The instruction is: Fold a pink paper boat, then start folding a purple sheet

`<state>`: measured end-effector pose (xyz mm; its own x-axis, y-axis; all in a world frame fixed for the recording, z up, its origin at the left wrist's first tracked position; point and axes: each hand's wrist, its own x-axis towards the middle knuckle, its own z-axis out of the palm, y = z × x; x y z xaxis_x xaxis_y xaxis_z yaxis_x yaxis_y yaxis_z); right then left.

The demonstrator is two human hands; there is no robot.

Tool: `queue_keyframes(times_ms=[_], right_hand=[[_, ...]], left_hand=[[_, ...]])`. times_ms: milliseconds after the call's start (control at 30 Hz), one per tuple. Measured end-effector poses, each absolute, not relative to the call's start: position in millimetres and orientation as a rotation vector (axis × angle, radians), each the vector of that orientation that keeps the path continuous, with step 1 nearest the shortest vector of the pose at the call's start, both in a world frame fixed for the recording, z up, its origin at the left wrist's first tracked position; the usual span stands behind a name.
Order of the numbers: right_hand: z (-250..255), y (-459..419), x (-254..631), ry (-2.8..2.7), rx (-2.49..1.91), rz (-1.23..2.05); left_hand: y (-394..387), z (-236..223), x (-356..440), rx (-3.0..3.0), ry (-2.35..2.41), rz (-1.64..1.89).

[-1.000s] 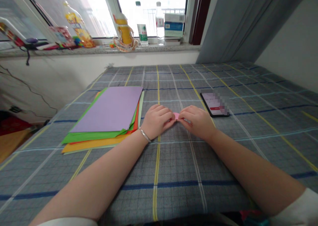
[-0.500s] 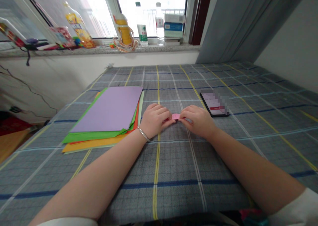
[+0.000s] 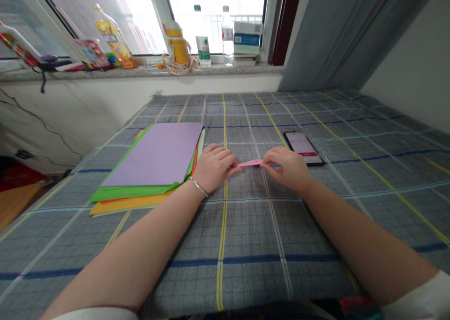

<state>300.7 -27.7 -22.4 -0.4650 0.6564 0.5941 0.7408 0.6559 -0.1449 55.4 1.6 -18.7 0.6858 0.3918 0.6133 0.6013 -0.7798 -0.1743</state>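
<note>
This looks like a room in a home, lived in and used for everyday things. A checked cloth [image 3: 253,231], grey with yellow, white and blue lines, spreads over the broad surface in front; whether a bed or a table lies under it cannot be told. At the far side, a stone windowsill [image 3: 140,71] serves as a shelf for a drink bottle with a yellow label [image 3: 116,41], a yellow flask [image 3: 180,50], two clear bottles [image 3: 228,36] and a box [image 3: 246,41]. A long grey curtain [image 3: 326,29] hangs at far right, and a loose cable [image 3: 32,117] trails down the pale wall [image 3: 218,83] at left.
</note>
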Motion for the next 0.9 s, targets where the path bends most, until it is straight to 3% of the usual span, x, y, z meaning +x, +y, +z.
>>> queue_keyframes(times_ms=[233, 467, 567, 900], right_hand=[[-23, -19, 317, -2.107, -1.112, -0.036], [-30, -28, 280, -1.681, -1.118, 0.147], [-32, -35, 260, -1.656, -1.059, 0.313], [-38, -33, 256, -1.69, -0.936, 0.819]], left_hand=[[7, -21, 48, -2.638, -1.085, -0.927], [-5, -38, 85, -2.917, -1.818, -1.79], [-14, -43, 103, -3.044, -1.843, -2.104], [-13, -49, 102, -3.134, -1.728, -2.343]])
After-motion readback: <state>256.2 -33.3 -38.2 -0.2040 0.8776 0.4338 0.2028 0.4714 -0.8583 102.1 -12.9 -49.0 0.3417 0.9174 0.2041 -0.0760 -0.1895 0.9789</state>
